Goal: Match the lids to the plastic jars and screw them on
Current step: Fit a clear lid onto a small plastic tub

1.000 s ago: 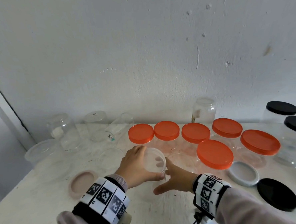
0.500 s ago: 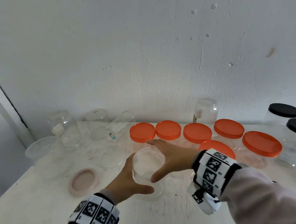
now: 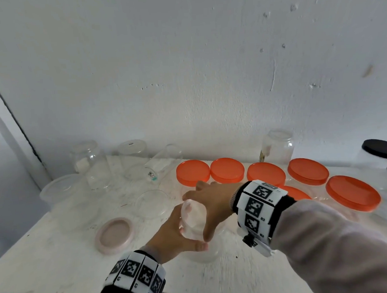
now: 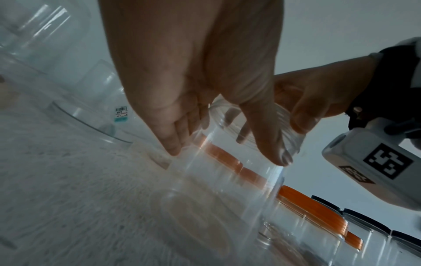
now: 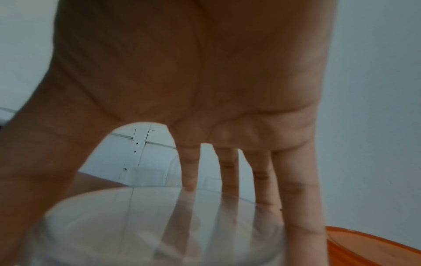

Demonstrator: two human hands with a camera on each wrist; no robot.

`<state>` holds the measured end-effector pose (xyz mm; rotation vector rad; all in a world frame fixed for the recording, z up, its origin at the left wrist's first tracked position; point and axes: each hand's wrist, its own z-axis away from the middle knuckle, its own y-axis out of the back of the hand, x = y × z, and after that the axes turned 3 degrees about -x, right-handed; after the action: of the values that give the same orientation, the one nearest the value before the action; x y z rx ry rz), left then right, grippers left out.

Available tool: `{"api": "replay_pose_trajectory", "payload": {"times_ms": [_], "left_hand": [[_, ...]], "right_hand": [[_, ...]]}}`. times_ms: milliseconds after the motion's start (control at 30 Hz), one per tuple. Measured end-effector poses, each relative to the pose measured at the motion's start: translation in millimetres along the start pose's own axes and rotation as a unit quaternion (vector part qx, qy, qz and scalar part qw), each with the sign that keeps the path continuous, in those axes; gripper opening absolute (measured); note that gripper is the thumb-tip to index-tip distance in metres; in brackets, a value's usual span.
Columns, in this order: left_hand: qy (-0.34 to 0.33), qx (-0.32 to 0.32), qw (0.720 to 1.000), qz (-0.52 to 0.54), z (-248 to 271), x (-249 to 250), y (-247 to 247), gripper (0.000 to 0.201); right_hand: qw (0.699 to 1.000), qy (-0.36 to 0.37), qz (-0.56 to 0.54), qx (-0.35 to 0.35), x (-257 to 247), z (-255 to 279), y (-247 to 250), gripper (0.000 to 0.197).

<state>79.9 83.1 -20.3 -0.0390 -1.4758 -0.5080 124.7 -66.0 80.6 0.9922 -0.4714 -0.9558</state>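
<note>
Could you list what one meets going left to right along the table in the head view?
Clear tub → pink lid → left hand → clear jar → right hand → large orange lid → black lid.

Pale pinkish-grey long sleeves point(image 3: 334, 239), black wristbands point(image 3: 263, 206) faced with white square-code tiles, small white camera unit point(image 4: 373, 172)

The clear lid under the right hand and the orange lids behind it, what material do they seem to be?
Clear lid: likely thin glossy transparent plastic; the fingers show through it. Orange lids: opaque plastic, smooth with a soft sheen and moulded rims. The jar below looks like clear plastic too.
</note>
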Motion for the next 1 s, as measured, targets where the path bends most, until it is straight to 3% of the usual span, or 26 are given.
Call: {"api": "replay_pose_trajectory", "payload": {"times_ms": [333, 567, 767, 900, 1000], "left_hand": [[-0.004, 0.006, 1.000, 0.006, 2, 0, 1, 0.104], [0.008, 0.013, 1.000, -0.021, 1, 1, -2, 0.109], [0.000, 0.015, 1.000, -0.014, 0, -1, -2, 0.106], [-0.003, 0.023, 1.000, -0.018, -1, 0, -3, 0.107], [-0.001, 0.029, 0.999, -0.031, -2, 0, -4, 0.108]], "right_hand": [[0.997, -0.053, -0.041, 0.034, -2, 3, -9, 0.111], [1.000, -0.011, -0.022, -0.010, -3, 0, 1, 0.106], [0.997, -0.064, -0.020, 0.039, 1, -3, -7, 0.104], [0.999, -0.042, -0.027, -0.019, 1, 1, 2, 0.114], [0.999, -0.021, -0.022, -0.026, 1, 2, 4, 0.109]]}}
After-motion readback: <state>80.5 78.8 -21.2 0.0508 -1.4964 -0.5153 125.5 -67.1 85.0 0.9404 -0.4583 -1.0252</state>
